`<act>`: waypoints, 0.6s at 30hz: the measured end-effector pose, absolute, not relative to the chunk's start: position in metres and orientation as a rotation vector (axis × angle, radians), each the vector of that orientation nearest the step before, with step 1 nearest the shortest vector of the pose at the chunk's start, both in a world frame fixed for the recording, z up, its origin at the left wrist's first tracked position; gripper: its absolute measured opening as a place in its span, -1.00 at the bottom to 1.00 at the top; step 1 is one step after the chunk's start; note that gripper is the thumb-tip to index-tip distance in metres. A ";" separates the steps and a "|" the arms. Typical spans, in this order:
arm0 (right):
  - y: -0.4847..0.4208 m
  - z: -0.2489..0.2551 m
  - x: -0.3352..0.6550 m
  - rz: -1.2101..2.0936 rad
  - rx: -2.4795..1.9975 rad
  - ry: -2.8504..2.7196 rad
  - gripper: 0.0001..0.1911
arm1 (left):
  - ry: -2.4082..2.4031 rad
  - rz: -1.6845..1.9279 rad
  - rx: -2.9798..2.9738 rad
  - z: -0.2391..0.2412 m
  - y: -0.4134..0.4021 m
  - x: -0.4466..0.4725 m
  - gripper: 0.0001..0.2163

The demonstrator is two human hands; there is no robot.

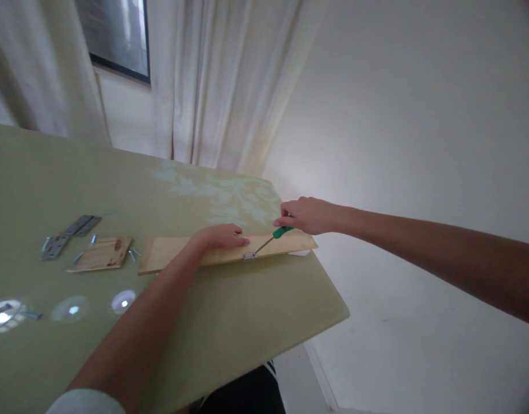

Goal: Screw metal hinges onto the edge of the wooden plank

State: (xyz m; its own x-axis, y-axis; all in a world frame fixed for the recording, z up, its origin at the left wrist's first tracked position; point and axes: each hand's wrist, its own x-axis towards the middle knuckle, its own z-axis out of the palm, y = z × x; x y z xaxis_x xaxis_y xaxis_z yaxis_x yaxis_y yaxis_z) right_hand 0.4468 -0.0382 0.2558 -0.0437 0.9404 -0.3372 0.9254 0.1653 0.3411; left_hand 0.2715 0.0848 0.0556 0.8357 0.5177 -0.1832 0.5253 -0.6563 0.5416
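A long pale wooden board (163,250) lies flat near the table's right end. My left hand (219,236) is on top of it, gripping it, thumb stretched along the surface and the other fingers partly hidden toward the far edge. A small metal plate (249,256), perhaps a hinge, sits at the board's near edge. My right hand (307,214) is closed around the green handle of a screwdriver (282,232). The shaft slants down to the left, its tip at the metal plate; whether it sits in a screw head is too small to tell.
A greenish table (247,322) ends at the right near a white wall. To the left lie a short wooden piece (104,253), grey metal hinges (83,225) and several loose screws (135,253). Something white (299,252) shows under the board's right end. Curtains (221,86) hang behind.
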 end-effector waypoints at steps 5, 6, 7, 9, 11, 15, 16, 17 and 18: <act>-0.049 0.269 0.445 0.159 1.269 2.272 -0.67 | 0.774 -0.029 2.415 0.062 0.081 0.270 -0.33; -0.050 0.269 0.445 0.224 1.109 2.311 -0.73 | 0.778 -0.033 2.415 0.064 0.080 0.269 -0.34; -0.051 0.266 0.444 0.285 1.022 2.312 -0.74 | 0.781 -0.038 2.415 0.065 0.079 0.269 -0.34; -0.051 0.259 0.441 0.354 1.143 2.234 -0.63 | 0.786 -0.046 2.416 0.067 0.078 0.269 -0.33; -0.049 0.254 0.438 0.326 1.449 2.111 -0.53 | 0.789 -0.052 2.414 0.067 0.078 0.269 -0.33; -0.048 0.262 0.437 0.020 1.661 2.107 -0.53 | 0.789 -0.049 2.416 0.067 0.078 0.269 -0.34; -0.049 0.267 0.439 -0.060 1.624 2.155 -0.53 | 0.790 -0.049 2.417 0.067 0.078 0.269 -0.34; -0.049 0.271 0.440 -0.116 1.567 2.213 -0.56 | 0.793 -0.049 2.418 0.068 0.078 0.268 -0.35; -0.050 0.273 0.441 -0.148 1.495 2.271 -0.64 | 0.795 -0.049 2.418 0.068 0.077 0.268 -0.35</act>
State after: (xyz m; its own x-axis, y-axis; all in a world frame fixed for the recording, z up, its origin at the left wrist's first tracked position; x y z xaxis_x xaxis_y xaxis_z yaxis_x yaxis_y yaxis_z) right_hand 0.4410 -0.0503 0.2731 -0.3371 0.8542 -0.3960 0.8983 0.4176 0.1362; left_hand 0.2684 0.0773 0.0682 0.8210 0.5313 -0.2088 0.5531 -0.6496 0.5217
